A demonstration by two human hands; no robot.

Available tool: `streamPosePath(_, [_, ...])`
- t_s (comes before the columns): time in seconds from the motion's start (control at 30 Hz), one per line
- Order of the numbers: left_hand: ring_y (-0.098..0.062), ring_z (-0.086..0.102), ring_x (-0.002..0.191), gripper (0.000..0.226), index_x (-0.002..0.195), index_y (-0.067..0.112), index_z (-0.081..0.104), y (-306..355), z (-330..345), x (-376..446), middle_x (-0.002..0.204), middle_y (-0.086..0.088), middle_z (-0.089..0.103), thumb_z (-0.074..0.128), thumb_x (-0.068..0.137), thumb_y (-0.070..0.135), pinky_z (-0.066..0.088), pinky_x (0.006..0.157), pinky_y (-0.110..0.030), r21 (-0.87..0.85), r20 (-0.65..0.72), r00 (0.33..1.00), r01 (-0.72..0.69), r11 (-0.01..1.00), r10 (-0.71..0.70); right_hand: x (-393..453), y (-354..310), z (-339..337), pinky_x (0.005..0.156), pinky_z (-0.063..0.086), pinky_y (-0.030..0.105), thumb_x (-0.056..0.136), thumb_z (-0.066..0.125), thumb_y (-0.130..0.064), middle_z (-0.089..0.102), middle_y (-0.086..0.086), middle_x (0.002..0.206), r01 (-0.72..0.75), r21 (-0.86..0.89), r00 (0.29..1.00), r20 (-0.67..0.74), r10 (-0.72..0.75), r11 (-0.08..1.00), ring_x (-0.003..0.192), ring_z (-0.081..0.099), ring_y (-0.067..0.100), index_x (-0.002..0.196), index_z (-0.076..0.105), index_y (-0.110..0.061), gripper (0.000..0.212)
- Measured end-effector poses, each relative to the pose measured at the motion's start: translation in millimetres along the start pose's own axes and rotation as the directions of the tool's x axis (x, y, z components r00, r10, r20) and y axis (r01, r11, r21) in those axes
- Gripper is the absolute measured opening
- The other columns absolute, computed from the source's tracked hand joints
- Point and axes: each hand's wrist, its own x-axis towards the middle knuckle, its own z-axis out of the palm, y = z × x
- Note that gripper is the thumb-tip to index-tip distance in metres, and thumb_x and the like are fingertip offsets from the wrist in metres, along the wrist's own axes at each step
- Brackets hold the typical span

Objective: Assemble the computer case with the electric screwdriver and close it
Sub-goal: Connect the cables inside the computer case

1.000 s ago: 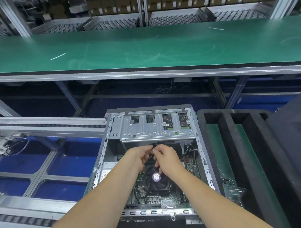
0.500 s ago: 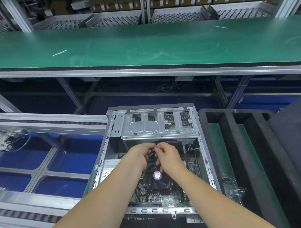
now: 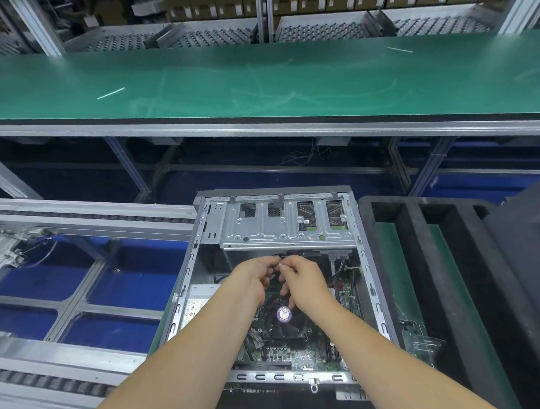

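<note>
An open grey computer case (image 3: pixel 200 241) lies on its side in front of me, its motherboard and a black CPU fan (image 3: pixel 284 318) with a purple label showing. A silver drive cage (image 3: pixel 280 226) spans its far end. My left hand (image 3: pixel 254 277) and my right hand (image 3: pixel 302 282) meet inside the case just below the cage. Both pinch a small dark part with thin wires (image 3: pixel 275 273) between their fingertips. What the part is I cannot make out. No electric screwdriver is in view.
A black foam tray (image 3: pixel 413 270) with long slots stands right of the case, a clear plastic bag (image 3: pixel 417 338) lying in it. A roller conveyor frame (image 3: pixel 87 216) runs to the left. A long green bench (image 3: pixel 267 82) crosses behind.
Both hands stay together under the drive cage, fingers shifting slightly on the small part. The camera has tilted a little.
</note>
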Motion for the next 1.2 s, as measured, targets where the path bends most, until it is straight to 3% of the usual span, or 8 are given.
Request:
streamPosePath(0.43, [-0.008, 0.034, 0.049, 0.037, 0.059, 0.017, 0.056, -3.6, 2.1, -1.5, 0.057, 0.006, 0.047, 0.073, 0.091, 0.028, 0.030, 0.051, -0.024, 0.026, -0.009, 0.999, -0.048, 0.999, 0.048, 0.9, 3.3, 1.3, 0.038, 0.044, 0.022, 0.109, 0.052, -0.013, 0.065, 0.009, 0.083, 0.008, 0.006, 1.000, -0.008, -0.008, 1.000, 0.038, 0.053, 0.002, 0.101, 0.066, -0.015, 0.016])
streamPosePath(0.83, [-0.009, 0.037, 0.052, 0.039, 0.056, 0.019, 0.057, -3.3, 0.1, -0.3, 0.054, 0.007, 0.049, 0.075, 0.089, 0.030, 0.032, 0.055, -0.027, 0.006, -0.003, 0.999, -0.033, 0.999, 0.033, 1.3, 2.7, 1.3, 0.038, 0.047, 0.025, 0.108, 0.053, -0.012, 0.066, 0.009, 0.087, 0.004, 0.054, 1.000, 0.001, -0.004, 0.999, 0.048, 0.060, 0.004, 0.106, 0.067, -0.014, 0.014])
streamPosePath(1.2, [-0.008, 0.039, 0.050, 0.036, 0.059, 0.017, 0.059, -4.9, -1.0, 0.6, 0.051, 0.007, 0.051, 0.076, 0.089, 0.026, 0.032, 0.050, -0.024, -0.011, -0.004, 0.999, -0.054, 0.998, 0.054, 1.3, 3.1, 2.8, 0.038, 0.047, 0.024, 0.108, 0.053, -0.012, 0.065, 0.008, 0.086, -0.018, 0.051, 1.000, -0.007, 0.018, 0.999, 0.052, 0.060, 0.008, 0.108, 0.068, -0.010, 0.015])
